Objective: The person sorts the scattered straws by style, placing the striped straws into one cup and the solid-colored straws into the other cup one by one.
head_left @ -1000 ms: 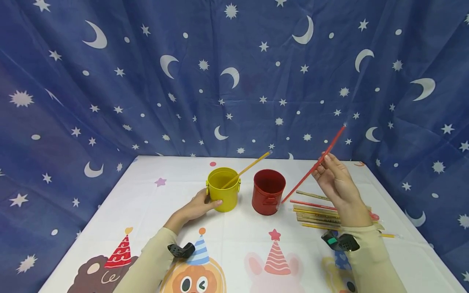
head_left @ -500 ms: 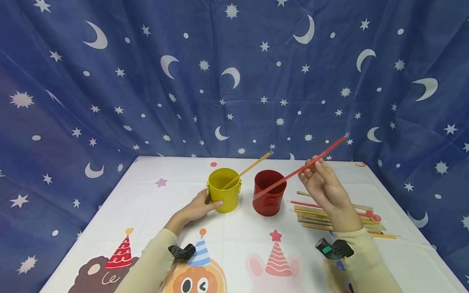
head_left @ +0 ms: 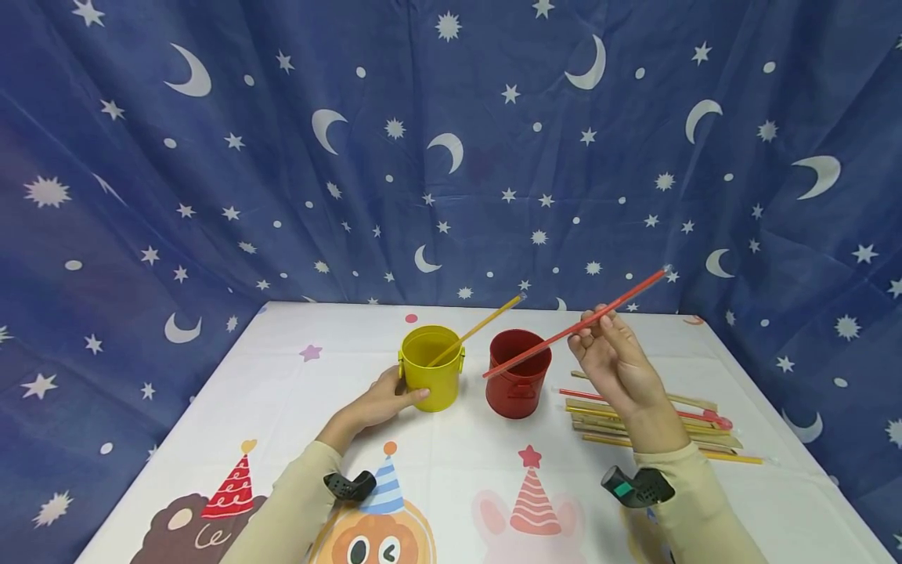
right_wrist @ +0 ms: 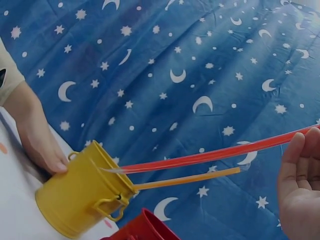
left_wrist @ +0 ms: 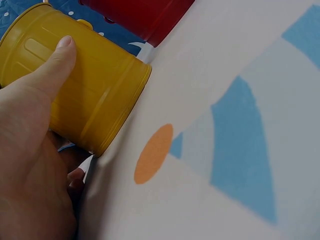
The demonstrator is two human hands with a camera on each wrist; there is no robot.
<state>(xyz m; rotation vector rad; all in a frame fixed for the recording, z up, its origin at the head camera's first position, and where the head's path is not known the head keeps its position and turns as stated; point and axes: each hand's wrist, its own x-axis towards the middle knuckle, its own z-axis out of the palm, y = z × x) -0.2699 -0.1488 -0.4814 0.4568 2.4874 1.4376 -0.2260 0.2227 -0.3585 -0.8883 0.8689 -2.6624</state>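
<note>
- Head view: left hand (head_left: 380,401) wrapped round the side of the yellow bucket (head_left: 431,366), thumb along the near wall, bucket standing upright on the tablecloth (head_left: 451,478).
- Same view: yellow straw (head_left: 476,330) leaning out of the yellow bucket, top end pointing up and to the right.
- Right hand (head_left: 615,365) raised above the table, pinching a red straw (head_left: 576,324) between thumb and fingertips (head_left: 590,329); straw tilted, lower end out over the red bucket (head_left: 517,373), upper end high against the blue starry curtain (head_left: 451,141).
- Red bucket just beside the yellow one, on its right, apart by a small gap.
- Pile of straws (head_left: 651,423) flat on the table, right of the red bucket, partly behind the right wrist.
- Left wrist view: thumb (left_wrist: 47,72) pressed flat on the ribbed side of the yellow bucket (left_wrist: 95,100), palm curled against it, other fingers mostly hidden behind. Red bucket (left_wrist: 137,15) peeking in at the top edge.
- Right wrist view: red straw (right_wrist: 210,156) running from the fingers (right_wrist: 295,165) at the right edge toward the rim of the yellow bucket (right_wrist: 82,195), yellow straw (right_wrist: 187,179) just under it. Grip itself cut off by the frame edge here. Left hand (right_wrist: 42,145) visible against the far side of the bucket.
</note>
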